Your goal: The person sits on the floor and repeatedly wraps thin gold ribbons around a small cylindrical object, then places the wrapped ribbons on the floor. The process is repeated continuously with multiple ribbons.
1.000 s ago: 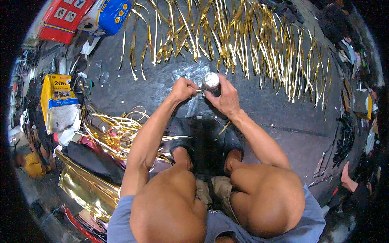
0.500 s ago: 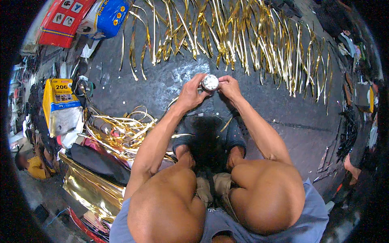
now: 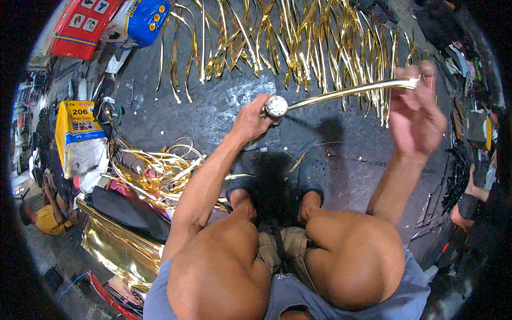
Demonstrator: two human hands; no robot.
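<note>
My left hand [image 3: 250, 121] is wrapped round a small round cylinder [image 3: 276, 107] with a speckled white top, standing over the dark surface. From its right side a shiny gold strip [image 3: 349, 95] runs out, taut and slightly bowed, to my right hand [image 3: 417, 118]. The fingers of that hand are blurred, pinching the strip's far end. Many loose gold strips [image 3: 304, 48] lie in a row beyond my hands. Where the strip meets the cylinder, its underside is hidden.
A tangle of gold strips [image 3: 160, 168] lies left of my feet, next to a gold sheet [image 3: 114, 242]. A yellow, blue and white can [image 3: 80, 136] stands further left. Red [image 3: 80, 29] and blue packages [image 3: 141, 24] are at the far left. A person in yellow [image 3: 50, 220] sits at the left rim.
My right hand has swung away to the right from beside the cylinder, and the gold strip now stretches between them. My left hand and the cylinder have stayed in place.
</note>
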